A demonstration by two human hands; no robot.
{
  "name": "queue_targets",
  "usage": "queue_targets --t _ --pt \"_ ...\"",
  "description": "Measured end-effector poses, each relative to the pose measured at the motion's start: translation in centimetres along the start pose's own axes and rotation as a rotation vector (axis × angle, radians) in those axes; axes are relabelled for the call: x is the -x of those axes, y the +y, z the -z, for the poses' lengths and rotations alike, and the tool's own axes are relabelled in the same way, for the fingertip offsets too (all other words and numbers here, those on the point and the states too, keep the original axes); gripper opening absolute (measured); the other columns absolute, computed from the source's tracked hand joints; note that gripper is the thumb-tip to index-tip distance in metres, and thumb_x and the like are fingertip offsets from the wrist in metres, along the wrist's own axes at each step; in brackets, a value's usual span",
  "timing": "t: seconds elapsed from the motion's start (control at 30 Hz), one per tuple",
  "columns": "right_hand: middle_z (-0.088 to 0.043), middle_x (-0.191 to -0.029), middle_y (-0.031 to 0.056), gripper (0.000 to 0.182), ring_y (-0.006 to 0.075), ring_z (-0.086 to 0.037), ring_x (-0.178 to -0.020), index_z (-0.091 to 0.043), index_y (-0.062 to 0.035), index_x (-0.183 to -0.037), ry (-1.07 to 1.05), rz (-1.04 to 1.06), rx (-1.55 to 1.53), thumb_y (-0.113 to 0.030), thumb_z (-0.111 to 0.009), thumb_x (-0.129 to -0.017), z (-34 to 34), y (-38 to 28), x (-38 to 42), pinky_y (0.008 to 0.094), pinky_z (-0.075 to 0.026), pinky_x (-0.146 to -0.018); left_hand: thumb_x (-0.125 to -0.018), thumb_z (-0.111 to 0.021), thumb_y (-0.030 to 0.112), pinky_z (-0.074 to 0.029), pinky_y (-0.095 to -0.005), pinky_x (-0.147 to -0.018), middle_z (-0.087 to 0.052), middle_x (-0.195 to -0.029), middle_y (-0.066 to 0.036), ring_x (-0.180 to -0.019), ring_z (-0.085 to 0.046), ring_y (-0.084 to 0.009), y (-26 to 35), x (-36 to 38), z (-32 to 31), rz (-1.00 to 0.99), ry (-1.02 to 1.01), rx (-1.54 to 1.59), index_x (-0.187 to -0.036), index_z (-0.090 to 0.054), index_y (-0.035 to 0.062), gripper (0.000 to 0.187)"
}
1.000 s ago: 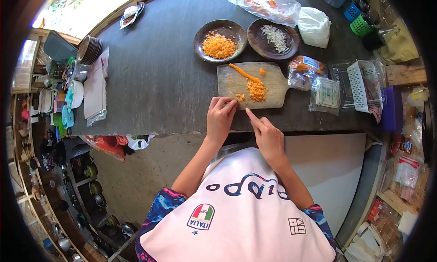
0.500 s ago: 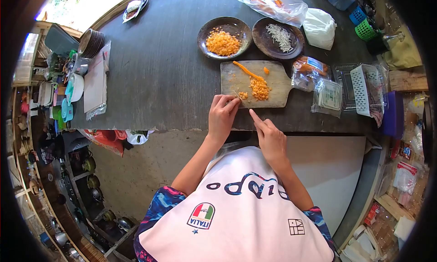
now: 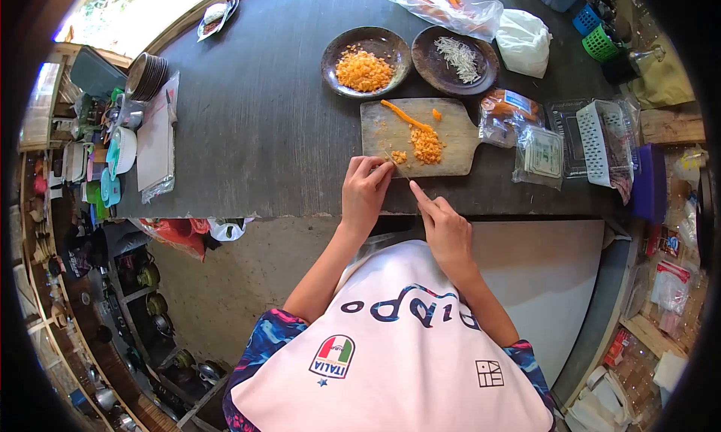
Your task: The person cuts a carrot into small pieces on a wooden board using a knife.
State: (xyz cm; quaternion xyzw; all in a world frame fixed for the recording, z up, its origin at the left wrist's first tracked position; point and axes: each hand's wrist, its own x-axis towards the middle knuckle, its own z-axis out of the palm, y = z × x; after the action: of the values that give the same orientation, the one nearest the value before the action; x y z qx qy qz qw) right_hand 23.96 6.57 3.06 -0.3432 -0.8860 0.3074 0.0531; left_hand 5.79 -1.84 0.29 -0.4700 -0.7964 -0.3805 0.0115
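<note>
A wooden cutting board point(image 3: 375, 124) lies near the table's front edge. On it are a heap of finely chopped orange bits point(image 3: 426, 145), a smaller pile point(image 3: 399, 157) and a long orange strip point(image 3: 405, 114). My right hand point(image 3: 448, 225) grips a knife point(image 3: 402, 170), its index finger stretched along the top; the thin blade slants up-left over the board's front edge. At the board's front left corner my left hand point(image 3: 366, 184) has its fingers pinched together beside the blade. What they hold is hidden.
Behind the board stand a dark plate point(image 3: 330, 77) of orange bits and another dark plate point(image 3: 490, 75) of pale shreds. Plastic bags point(image 3: 523, 45), packets point(image 3: 542, 158) and a white basket point(image 3: 593, 150) sit to the right. Stacked bowls point(image 3: 146, 77) and a flat board point(image 3: 156, 143) are left.
The knife blade has tilted or shifted slightly and shows more clearly between my hands. Both hands stay almost in place; the view has moved a little.
</note>
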Motion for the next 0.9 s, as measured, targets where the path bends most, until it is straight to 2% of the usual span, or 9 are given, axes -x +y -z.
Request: queue_targets --t 0.2,0.3,0.4,0.7,0.9 --pt "-0.067 -0.092 0.0056 0.052 0.0312 -0.074 -0.077 -0.057 -0.0447 -0.156 0.021 0.023 -0.012 -0.025 -0.063 -0.108 -1.8 -0.1 -2.7 0.0477 -0.061 -0.069 -0.089 -0.080 0.000 -0.058 -0.0423 -0.090 -0.072 -0.108 -0.010 -0.106 -0.065 -0.0312 -0.2 0.3 -0.1 -0.007 -0.028 -0.012 -0.109 -0.079 0.0014 0.020" --pt "-0.067 -0.092 0.0054 0.052 0.0313 -0.074 -0.076 -0.057 -0.0450 -0.157 0.046 0.041 -0.047 -0.025 -0.062 -0.108 -1.0 0.0 -1.7 0.0481 -0.061 -0.069 -0.088 -0.080 0.000 -0.058 -0.0424 -0.090 -0.072 -0.109 -0.010 -0.106 -0.065 -0.0312 -0.1 0.0 0.1 -0.009 -0.012 -0.004 -0.109 -0.079 0.0012 0.021" --pt "-0.067 -0.092 0.0051 0.052 0.0315 -0.074 -0.076 -0.057 -0.0446 -0.156 -0.015 -0.008 0.007 -0.025 -0.062 -0.108 -0.3 0.1 -0.2 0.0486 -0.061 -0.069 -0.088 -0.079 0.000 -0.058 -0.0425 -0.090 -0.072 -0.109 -0.010 -0.106 -0.065 -0.0313 -0.2 0.5 -0.1 -0.002 -0.006 0.000 -0.109 -0.079 0.0012 0.021" --pt "-0.067 -0.092 0.0062 0.053 0.0325 -0.075 -0.078 -0.058 -0.0440 -0.156 0.030 0.025 -0.032 -0.023 -0.064 -0.108 -0.9 -0.6 -2.3 0.0486 -0.061 -0.070 -0.089 -0.080 0.000 -0.058 -0.0420 -0.089 -0.072 -0.107 -0.009 -0.104 -0.065 -0.0305 -0.1 0.1 0.2 -0.005 -0.005 -0.024 -0.108 -0.080 0.0020 0.019" --pt "-0.067 -0.092 0.0067 0.053 0.0328 -0.075 -0.077 -0.058 -0.0440 -0.156 0.002 0.004 -0.021 -0.023 -0.064 -0.108 -0.9 0.2 -0.2 0.0486 -0.061 -0.069 -0.089 -0.080 0.000 -0.058 -0.0424 -0.089 -0.072 -0.106 -0.009 -0.104 -0.065 -0.0308 0.1 0.2 0.1 0.002 0.006 -0.014 -0.107 -0.079 0.0015 0.018"
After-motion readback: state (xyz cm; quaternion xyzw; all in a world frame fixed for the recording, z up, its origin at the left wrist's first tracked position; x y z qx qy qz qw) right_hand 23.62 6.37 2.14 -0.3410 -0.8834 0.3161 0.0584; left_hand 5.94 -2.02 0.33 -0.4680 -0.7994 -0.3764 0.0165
